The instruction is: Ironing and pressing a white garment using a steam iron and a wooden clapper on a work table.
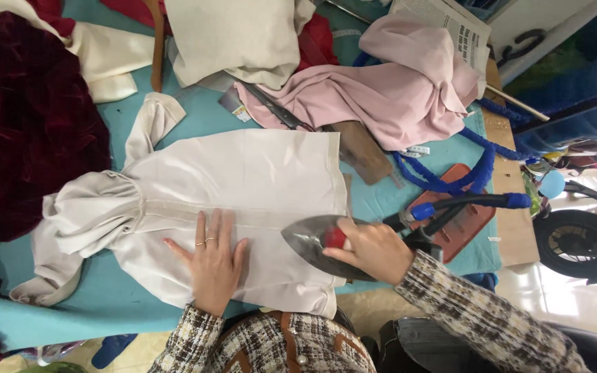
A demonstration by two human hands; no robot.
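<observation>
Ironing under way: left hand lies flat, fingers spread, on pale beige cloth garment, while right hand, at three o'clock of it, grips pointed grey metal iron needing a steady glide toward nine o'clock.

Pink cloth and dark red velvet — both on the teal table.

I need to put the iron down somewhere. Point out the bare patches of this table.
Bare teal table shows along the near edge, left of the left hand below the cream garment, and in a strip between that garment and the dark red velvet. The far side is crowded with pink cloth; the blue cord clutters the right, by the iron.
</observation>
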